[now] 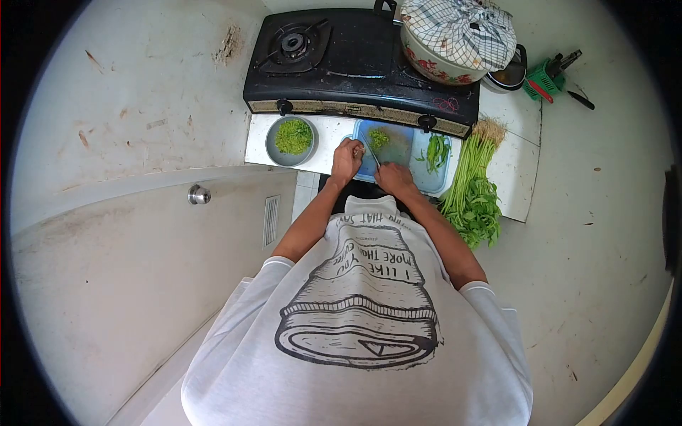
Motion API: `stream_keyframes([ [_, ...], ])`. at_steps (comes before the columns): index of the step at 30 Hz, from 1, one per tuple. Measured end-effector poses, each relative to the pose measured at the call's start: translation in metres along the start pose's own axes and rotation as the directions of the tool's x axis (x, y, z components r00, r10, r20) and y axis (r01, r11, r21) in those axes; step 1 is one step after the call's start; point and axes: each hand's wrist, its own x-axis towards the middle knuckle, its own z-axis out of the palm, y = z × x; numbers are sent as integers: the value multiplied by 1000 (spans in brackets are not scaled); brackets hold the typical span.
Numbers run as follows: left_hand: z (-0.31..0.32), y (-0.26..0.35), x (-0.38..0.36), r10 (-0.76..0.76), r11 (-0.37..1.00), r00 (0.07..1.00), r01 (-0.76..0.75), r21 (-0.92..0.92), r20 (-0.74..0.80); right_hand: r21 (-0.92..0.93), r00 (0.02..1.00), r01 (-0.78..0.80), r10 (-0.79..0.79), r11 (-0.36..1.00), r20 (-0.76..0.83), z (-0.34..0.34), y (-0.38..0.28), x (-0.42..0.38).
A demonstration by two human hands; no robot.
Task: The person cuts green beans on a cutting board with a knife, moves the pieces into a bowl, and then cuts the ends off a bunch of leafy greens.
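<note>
My right hand (395,177) is closed round the handle of a knife (371,150), whose blade points up and left over a blue cutting board (406,177). At the board's left edge my left hand (347,160) has its fingers pressed together beside the blade, on something small and pale that I cannot make out. Chopped green pieces (379,138) lie on the board just beyond the knife. Loose green leaves (435,153) rest on the board's right part. A grey bowl (271,148) on the left holds more chopped greens (293,135).
A black gas stove (362,85) stands behind the board, with a cloth-covered pot (440,69) on its right burner. A bunch of leafy stems (474,177) lies right of the board. Farther right are a green basket (543,79) with utensils and a dark knife (581,99).
</note>
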Motion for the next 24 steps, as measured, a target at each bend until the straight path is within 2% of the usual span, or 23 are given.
stream_keyframes([
  [5, -2, 3, 0, -12, 1000, 1000, 12, 0, 7, 71, 996, 26, -20, 997, -90, 25, 6, 12],
  [14, -1, 0, 0, 16, 999, 1000, -16, 32, 10, 59, 999, 32, -30, 998, -33, 0, -5, -3],
  [17, -2, 4, 0, -1, 1000, 1000, 1, 17, 15, 61, 997, 28, -24, 998, -71, 9, -1, 0],
  [24, -1, 1, 0, -27, 1000, 1000, 27, 1, 16, 12, 998, 38, -38, 999, -46, 8, -6, 12],
])
